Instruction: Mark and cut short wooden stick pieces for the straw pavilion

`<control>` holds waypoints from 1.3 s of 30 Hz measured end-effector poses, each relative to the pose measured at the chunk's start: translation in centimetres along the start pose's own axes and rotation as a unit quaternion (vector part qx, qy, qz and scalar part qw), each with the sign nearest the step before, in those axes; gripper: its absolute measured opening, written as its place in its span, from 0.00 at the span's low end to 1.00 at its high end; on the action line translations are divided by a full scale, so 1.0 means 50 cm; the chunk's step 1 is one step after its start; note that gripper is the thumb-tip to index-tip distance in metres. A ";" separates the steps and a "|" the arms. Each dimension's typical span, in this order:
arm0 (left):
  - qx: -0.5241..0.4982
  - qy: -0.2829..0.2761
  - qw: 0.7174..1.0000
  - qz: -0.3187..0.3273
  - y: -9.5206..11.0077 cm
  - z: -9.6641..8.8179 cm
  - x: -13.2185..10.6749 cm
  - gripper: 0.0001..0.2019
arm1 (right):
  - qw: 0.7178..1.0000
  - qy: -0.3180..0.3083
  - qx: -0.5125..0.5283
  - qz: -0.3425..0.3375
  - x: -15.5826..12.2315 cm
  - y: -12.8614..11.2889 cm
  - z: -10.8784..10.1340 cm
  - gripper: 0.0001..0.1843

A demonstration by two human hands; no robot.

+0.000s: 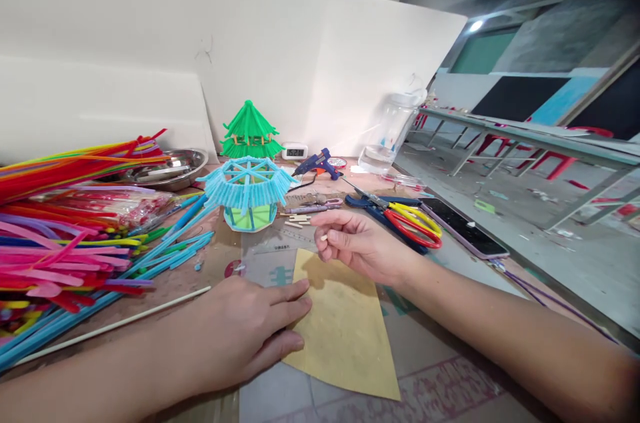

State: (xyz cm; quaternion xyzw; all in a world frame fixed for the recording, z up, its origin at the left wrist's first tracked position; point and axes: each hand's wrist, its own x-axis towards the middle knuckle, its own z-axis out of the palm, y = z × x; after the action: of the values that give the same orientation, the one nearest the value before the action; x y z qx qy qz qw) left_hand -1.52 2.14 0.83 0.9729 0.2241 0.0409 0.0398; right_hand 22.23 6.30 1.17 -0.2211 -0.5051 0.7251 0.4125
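Observation:
My left hand [247, 330] lies flat with fingers stretched out, pressing on the left edge of a tan sheet of sandpaper [345, 336] on the table. My right hand [357, 246] hovers just above the sheet's far end, fingers curled in a pinch on a tiny pale stick piece [324, 237]. A blue straw pavilion model [249, 193] stands just beyond the hands, with a green one [249, 132] behind it.
A heap of coloured straws and pipe cleaners [65, 236] fills the left. A thin wooden skewer [115, 325] lies by my left wrist. Scissors [405, 216], a phone [465, 228], a glue gun [317, 163], a metal dish [170, 168], a clear jar [393, 130] and small wood pieces [299, 218] lie further back.

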 end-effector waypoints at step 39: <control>-0.011 0.003 1.000 0.002 -0.001 0.008 -0.003 0.20 | 0.939 0.097 -0.328 -0.034 -0.047 -0.058 -0.129 0.31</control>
State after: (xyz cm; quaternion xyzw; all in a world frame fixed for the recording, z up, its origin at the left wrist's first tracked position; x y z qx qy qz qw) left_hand -1.61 2.10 0.41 0.9728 0.2216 0.0463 0.0493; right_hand 29.39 8.33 1.05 -0.3960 -0.6798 0.4800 0.3882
